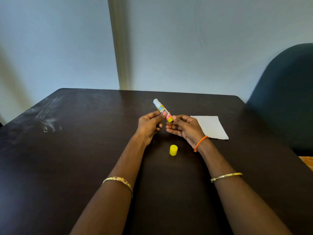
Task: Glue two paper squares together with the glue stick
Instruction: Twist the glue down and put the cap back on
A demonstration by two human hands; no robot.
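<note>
An uncapped glue stick (160, 107) with a yellow, blue and pink label is held above the table, its white tip pointing up and to the left. My left hand (149, 125) grips its middle between thumb and fingers. My right hand (183, 128) pinches its yellow base with thumb and fingertips. The yellow cap (173, 150) stands on the dark table (84, 150) just below and between my wrists. White paper (211, 127) lies flat to the right of my right hand; I cannot tell whether it is one square or two stacked.
A dark blue chair back (288, 92) stands at the table's right side. The table's far edge meets a pale wall (186, 48). Whitish smears mark the tabletop at the left.
</note>
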